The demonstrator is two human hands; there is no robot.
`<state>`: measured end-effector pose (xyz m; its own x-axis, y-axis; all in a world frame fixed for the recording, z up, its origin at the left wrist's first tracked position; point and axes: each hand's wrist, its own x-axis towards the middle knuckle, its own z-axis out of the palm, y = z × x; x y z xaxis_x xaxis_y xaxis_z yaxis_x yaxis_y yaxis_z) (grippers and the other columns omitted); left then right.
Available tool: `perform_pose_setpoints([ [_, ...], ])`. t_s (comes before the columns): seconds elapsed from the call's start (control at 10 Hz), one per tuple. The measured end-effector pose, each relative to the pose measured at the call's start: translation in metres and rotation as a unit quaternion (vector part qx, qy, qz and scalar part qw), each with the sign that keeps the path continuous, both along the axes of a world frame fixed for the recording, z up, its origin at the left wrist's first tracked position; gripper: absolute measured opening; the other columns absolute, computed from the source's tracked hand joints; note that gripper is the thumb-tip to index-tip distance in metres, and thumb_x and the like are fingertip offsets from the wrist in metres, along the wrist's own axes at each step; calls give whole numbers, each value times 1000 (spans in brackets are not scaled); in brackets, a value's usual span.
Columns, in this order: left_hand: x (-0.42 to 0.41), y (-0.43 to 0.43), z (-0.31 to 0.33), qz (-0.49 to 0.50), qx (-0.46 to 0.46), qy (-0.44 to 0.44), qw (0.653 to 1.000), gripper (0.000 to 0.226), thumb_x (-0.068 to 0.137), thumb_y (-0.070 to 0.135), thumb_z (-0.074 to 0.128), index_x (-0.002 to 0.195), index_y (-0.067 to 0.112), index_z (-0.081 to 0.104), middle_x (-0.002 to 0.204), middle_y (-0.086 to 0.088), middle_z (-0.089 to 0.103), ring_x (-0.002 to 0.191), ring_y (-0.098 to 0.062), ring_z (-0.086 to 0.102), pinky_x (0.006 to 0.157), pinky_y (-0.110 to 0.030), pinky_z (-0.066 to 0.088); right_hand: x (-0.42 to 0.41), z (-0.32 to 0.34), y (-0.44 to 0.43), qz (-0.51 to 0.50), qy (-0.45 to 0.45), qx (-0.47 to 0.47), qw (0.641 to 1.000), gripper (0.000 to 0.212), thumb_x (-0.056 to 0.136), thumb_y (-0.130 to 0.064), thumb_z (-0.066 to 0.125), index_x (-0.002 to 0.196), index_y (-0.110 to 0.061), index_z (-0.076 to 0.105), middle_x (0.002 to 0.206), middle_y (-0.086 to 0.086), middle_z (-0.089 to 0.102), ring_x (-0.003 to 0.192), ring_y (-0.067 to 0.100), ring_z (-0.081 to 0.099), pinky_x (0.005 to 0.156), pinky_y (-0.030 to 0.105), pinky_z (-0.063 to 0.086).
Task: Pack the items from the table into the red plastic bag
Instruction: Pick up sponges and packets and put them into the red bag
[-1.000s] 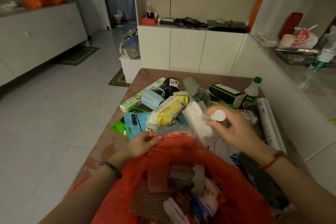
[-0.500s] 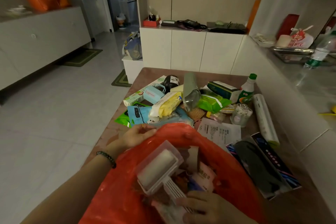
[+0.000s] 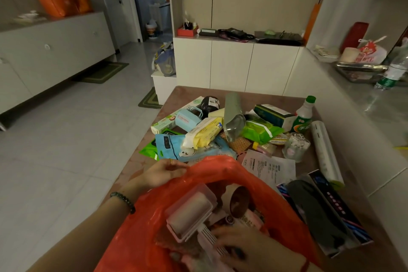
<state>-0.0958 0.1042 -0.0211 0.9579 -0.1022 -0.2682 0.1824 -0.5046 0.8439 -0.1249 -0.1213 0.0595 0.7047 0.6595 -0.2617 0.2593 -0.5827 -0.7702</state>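
No legible txt on anything.

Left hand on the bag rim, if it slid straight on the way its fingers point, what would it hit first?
Probably the red bag itself: the left hand points right along the rim it pinches. Depth is unclear.

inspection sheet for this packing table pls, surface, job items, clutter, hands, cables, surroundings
surface: brown table, mostly covered at its far half.
job's things: red plastic bag open at the near edge; lint roller lies inside it on other goods.
clutter: yellow wipes pack, green bottle, receipt, white roll still unpacked.
grippers: left hand pinches the bag rim; right hand in the bag, grip on the roller handle.
cables: black cord on the far counter.
surroundings: white cabinets, tiled floor.
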Motion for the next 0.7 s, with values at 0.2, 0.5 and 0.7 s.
perform_pose_setpoints([
  [0.2,36,-3,2,88,-26,-5,996,15,92,40,48,104,33,53,106,1,57,87,-12,54,72,-23,45,47,-40,-15,-194,26,239,951,26,84,-26,65,109,-30,61,106,-8,65,96,4,65,82,20,54],
  [0.5,125,-14,-10,201,-124,10,972,49,93,45,41,135,20,41,143,-3,42,131,-21,37,102,-29,29,195,-74,70,-393,328,218,831,36,83,-32,67,108,-9,52,88,6,61,77,20,60,60,29,53],
  [0.7,167,-14,-35,198,-88,66,974,51,93,43,43,135,14,42,143,-9,43,130,-25,40,101,-30,32,221,-118,83,-462,205,82,859,38,86,-27,60,113,-1,57,104,15,64,96,29,63,79,32,53],
])
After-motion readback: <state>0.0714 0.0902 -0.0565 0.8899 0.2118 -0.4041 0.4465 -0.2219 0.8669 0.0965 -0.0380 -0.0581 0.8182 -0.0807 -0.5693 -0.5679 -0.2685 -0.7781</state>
